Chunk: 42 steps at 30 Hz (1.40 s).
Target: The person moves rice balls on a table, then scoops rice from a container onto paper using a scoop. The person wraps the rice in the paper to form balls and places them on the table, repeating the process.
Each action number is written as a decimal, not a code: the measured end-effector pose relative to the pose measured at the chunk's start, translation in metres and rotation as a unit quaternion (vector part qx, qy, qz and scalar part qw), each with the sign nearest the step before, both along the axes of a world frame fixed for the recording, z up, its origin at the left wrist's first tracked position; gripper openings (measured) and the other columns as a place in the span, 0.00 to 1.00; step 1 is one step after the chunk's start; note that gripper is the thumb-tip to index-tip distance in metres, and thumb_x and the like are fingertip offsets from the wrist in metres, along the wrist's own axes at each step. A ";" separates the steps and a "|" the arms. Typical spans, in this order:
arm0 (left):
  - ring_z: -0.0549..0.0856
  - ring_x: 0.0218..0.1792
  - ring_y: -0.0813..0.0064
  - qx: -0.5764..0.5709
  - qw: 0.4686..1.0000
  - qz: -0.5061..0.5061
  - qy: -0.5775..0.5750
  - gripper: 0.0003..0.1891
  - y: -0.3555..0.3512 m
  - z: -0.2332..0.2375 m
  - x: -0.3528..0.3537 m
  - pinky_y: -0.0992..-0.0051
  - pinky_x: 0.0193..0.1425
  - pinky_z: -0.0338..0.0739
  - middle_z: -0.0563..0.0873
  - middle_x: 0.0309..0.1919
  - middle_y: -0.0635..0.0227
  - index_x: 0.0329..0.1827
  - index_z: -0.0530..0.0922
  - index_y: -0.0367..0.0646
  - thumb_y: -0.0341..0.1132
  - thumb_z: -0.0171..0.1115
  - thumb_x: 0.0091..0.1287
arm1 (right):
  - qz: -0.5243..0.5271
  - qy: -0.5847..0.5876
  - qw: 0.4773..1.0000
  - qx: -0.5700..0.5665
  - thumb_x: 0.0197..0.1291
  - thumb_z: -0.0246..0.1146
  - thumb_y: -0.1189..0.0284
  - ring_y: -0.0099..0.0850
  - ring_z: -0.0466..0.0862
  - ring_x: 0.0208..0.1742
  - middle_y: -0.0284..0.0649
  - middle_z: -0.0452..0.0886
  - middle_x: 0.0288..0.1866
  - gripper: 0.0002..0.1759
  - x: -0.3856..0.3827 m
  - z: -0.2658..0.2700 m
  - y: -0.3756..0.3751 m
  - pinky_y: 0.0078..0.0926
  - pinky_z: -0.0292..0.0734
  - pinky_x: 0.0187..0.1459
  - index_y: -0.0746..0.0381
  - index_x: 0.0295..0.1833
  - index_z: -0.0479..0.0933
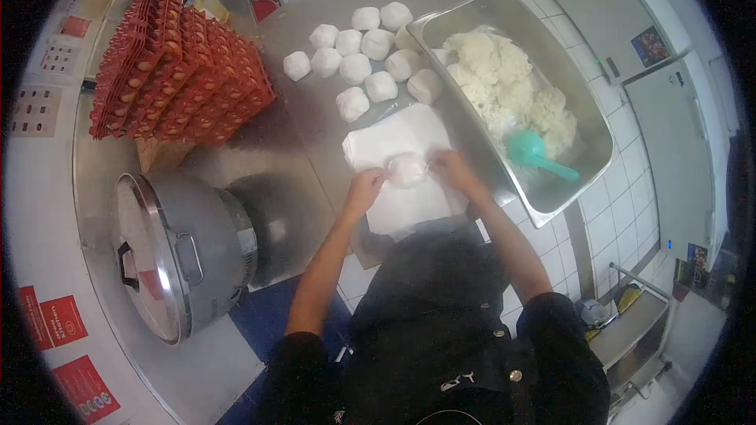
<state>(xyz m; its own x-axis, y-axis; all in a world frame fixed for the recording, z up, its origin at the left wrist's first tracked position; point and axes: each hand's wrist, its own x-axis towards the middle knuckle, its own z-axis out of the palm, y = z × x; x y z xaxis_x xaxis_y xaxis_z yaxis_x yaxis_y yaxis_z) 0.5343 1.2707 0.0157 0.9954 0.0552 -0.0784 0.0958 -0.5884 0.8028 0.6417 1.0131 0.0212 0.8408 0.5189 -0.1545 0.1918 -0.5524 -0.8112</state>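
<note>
On a stack of white paper sheets (394,208) lies a rounded white bundle (408,170), wrapped in a thin sheet. My left hand (366,189) pinches the wrap at the bundle's left side. At its right side my right hand (450,168) pinches the wrap too. Beyond the sheets, several wrapped white balls (355,69) sit in a group on the metal table (315,122). To the right, a deep metal tray (579,102) holds a mound of white rice (504,79) and a green scoop (529,149).
Stacked red egg trays (177,71) full of eggs stand at the left. Below them is a large lidded metal pot (185,256). A metal cart (630,323) is at the lower right, and white cabinets (669,157) line the far right.
</note>
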 end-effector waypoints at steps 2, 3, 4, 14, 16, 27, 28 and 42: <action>0.84 0.37 0.63 0.050 0.998 -0.008 -0.033 0.08 -0.002 -0.003 0.005 0.65 0.43 0.78 0.86 0.35 0.60 0.41 0.87 0.38 0.33 0.71 0.64 | -0.007 -0.015 0.998 -0.057 0.57 0.69 0.72 0.48 0.88 0.41 0.53 0.86 0.37 0.09 0.001 -0.009 0.005 0.43 0.80 0.47 0.66 0.40 0.83; 0.84 0.36 0.61 0.064 0.998 0.012 -0.011 0.08 -0.004 -0.003 0.006 0.64 0.43 0.77 0.85 0.34 0.60 0.40 0.87 0.38 0.33 0.72 0.63 | -0.025 -0.012 0.995 -0.092 0.56 0.70 0.72 0.49 0.87 0.41 0.54 0.86 0.37 0.09 0.001 0.001 0.014 0.45 0.80 0.47 0.67 0.39 0.82; 0.84 0.36 0.60 0.078 0.996 0.032 0.010 0.08 -0.007 -0.001 0.009 0.63 0.42 0.77 0.84 0.33 0.59 0.39 0.87 0.39 0.33 0.72 0.62 | -0.042 -0.010 0.991 -0.126 0.55 0.70 0.71 0.51 0.87 0.42 0.55 0.85 0.38 0.10 0.002 0.007 0.020 0.46 0.80 0.48 0.67 0.38 0.81; 0.82 0.45 0.50 0.133 0.977 0.168 -0.019 0.15 -0.051 -0.007 -0.003 0.55 0.53 0.75 0.84 0.39 0.48 0.41 0.85 0.37 0.42 0.61 0.69 | -0.048 -0.017 0.995 -0.086 0.57 0.67 0.57 0.57 0.83 0.42 0.57 0.81 0.42 0.20 -0.034 0.013 0.028 0.51 0.78 0.46 0.64 0.41 0.81; 0.81 0.47 0.54 -0.065 0.974 0.210 0.049 0.18 -0.064 0.018 -0.009 0.58 0.54 0.74 0.85 0.39 0.50 0.46 0.84 0.36 0.44 0.59 0.73 | -0.082 -0.006 0.993 -0.079 0.58 0.67 0.52 0.56 0.83 0.44 0.56 0.82 0.43 0.23 -0.044 0.032 0.030 0.51 0.78 0.48 0.64 0.43 0.82; 0.82 0.54 0.67 -0.288 0.876 0.381 0.070 0.38 -0.079 -0.002 0.008 0.68 0.55 0.78 0.82 0.57 0.52 0.65 0.70 0.21 0.48 0.74 0.66 | -0.097 -0.127 0.985 0.066 0.57 0.72 0.60 0.50 0.82 0.60 0.53 0.80 0.62 0.35 -0.090 0.026 0.050 0.45 0.81 0.55 0.64 0.67 0.74; 0.83 0.53 0.67 -0.290 0.880 0.371 0.061 0.38 -0.077 -0.005 0.009 0.68 0.54 0.78 0.83 0.56 0.52 0.66 0.70 0.23 0.47 0.73 0.66 | -0.094 -0.130 0.985 0.059 0.57 0.72 0.61 0.51 0.82 0.60 0.55 0.81 0.62 0.36 -0.091 0.025 0.052 0.44 0.81 0.55 0.65 0.68 0.74; 0.83 0.56 0.72 -0.401 0.886 0.204 0.110 0.28 -0.069 0.046 0.016 0.72 0.58 0.79 0.82 0.56 0.61 0.65 0.71 0.41 0.40 0.72 0.66 | -0.057 0.123 0.982 0.129 0.49 0.79 0.62 0.40 0.82 0.43 0.48 0.86 0.42 0.27 -0.048 0.064 0.046 0.37 0.77 0.46 0.69 0.49 0.83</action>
